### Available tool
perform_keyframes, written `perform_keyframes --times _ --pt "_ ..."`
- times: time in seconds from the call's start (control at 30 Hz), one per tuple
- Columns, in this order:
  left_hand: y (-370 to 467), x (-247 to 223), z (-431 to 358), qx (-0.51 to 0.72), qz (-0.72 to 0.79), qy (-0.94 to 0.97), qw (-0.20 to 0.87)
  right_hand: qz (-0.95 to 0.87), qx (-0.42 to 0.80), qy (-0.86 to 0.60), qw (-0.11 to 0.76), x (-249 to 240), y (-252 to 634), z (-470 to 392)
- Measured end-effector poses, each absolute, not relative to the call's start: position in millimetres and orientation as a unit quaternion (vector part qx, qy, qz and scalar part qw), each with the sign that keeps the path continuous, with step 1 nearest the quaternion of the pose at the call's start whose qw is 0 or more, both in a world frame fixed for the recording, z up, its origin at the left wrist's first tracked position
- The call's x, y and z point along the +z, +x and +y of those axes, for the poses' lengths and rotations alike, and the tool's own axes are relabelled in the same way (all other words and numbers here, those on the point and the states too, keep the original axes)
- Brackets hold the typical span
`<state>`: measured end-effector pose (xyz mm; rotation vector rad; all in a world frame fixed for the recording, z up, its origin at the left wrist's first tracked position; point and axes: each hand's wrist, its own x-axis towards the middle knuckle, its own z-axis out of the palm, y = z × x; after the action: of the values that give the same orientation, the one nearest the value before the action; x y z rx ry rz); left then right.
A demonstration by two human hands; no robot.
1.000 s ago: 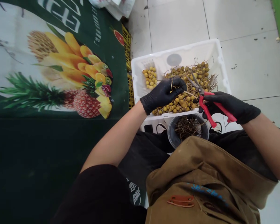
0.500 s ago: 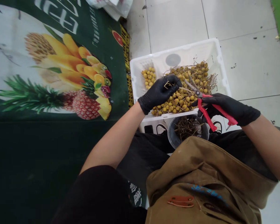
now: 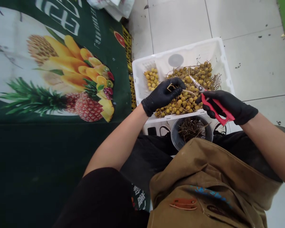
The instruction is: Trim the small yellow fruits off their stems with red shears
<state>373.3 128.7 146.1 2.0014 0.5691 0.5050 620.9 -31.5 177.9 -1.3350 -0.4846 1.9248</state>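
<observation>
My left hand (image 3: 163, 94), in a black glove, is closed around a thin pale twig (image 3: 189, 92) that sticks out to the right past its fingertips. Red-handled pruning shears (image 3: 199, 87) are gripped in my right hand (image 3: 228, 104), also gloved in black. Their blades are together and point up and left, just beyond the twig's end. Below both hands, a white plastic crate (image 3: 192, 47) holds a heap of brownish-yellow longans (image 3: 184, 104) on stems. A smaller group of loose longans (image 3: 152, 77) lies at the crate's left end.
A grey bucket (image 3: 175, 136) with cut twigs stands between my knees, against the crate's near side. On the left, a dark green printed cover (image 3: 118, 95) with fruit pictures hangs beside yellow crates (image 3: 127, 41). White bags (image 3: 121, 9) lie at the top.
The shears have gone from blades apart to blades together, and their handles are squeezed. My right hand has shifted slightly left and up; my left hand has barely moved.
</observation>
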Motion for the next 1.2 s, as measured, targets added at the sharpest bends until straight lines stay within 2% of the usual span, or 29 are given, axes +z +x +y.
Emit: perform_keyframes --times 0.17,0.47,0.6,0.7,1.2 --pt "365.8 148.2 140.1 0.236 0.271 0.780 0.512 -0.218 0.761 -0.499 0.353 177.7 626.5 -42.4" --pt "366.0 143.7 139.2 0.232 0.211 0.775 0.550 -0.232 0.740 -0.527 0.348 180.0 615.4 -29.5" --pt "365.4 133.6 148.4 0.263 0.226 0.772 0.533 -0.261 0.722 -0.531 0.358 183.3 621.1 -36.3" --pt "364.0 130.7 156.2 0.278 0.235 0.775 0.516 -0.260 0.752 -0.507 0.331 186.2 631.2 -47.4" --pt "366.7 145.7 136.2 0.228 0.217 0.824 0.471 -0.208 0.770 -0.530 0.286 179.9 619.6 -43.2"
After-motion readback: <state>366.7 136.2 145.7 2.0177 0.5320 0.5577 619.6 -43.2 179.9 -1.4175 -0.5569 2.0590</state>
